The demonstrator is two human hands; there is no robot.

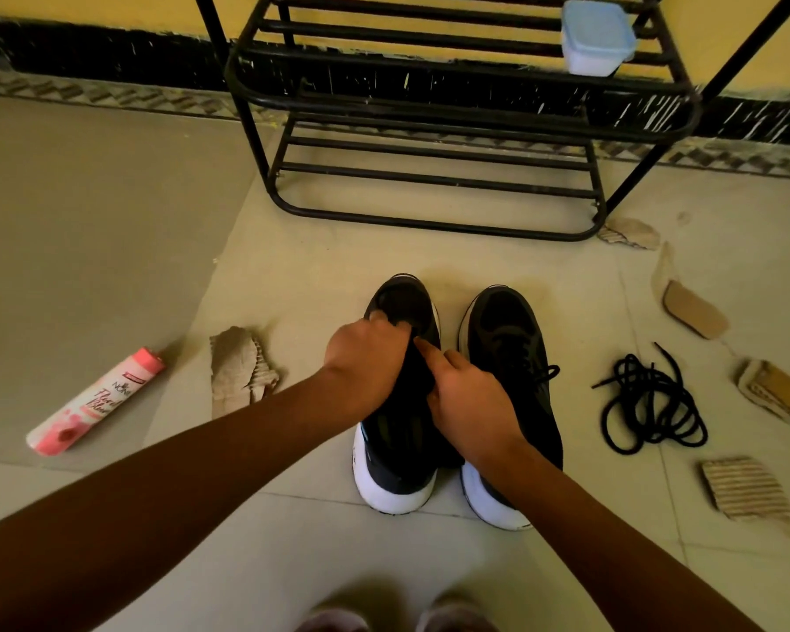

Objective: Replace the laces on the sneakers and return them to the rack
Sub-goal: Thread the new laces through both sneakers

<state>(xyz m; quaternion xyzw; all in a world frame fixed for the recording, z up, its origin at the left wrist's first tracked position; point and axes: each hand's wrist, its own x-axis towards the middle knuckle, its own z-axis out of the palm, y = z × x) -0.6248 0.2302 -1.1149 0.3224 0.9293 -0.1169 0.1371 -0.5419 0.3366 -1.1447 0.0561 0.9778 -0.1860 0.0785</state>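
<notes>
Head view, looking down at tiled floor (293, 275).

- Two black sneakers with white soles stand side by side, toes toward the rack (429, 111), heels toward the person. They are on the floor in front of the rack, not on it.
- Left sneaker (397, 453): both hands are on it. Left hand (366, 353) reaches over the forepart, fingers curled down onto the upper near the toe, gripping it. Right hand (466, 403) sits at the throat, fingers closed on the dark tongue, forefinger laid straight along it. Whether a lace is caught between the fingers is hard to make out, as the hands cover the eyelets.
- Right sneaker (511, 348): untouched, just beside the other; a black lace end or bow shows at its outer side.
- Loose black lace (648, 403): tangled coil on the floor, right of the right sneaker, apart from it.
- Rack: black metal, slatted tiers, against a yellow wall with a dark skirting. A pale blue lidded plastic tub (596, 36) sits on an upper tier at the right end.
- Pink tube (97, 401) lies on its side on the floor, well left of the sneakers.
- Torn cardboard scraps: one (240, 371) between tube and left sneaker, several more (739, 488) at far right.
- The person's own toes (402, 618) show at the bottom edge, blurred.
</notes>
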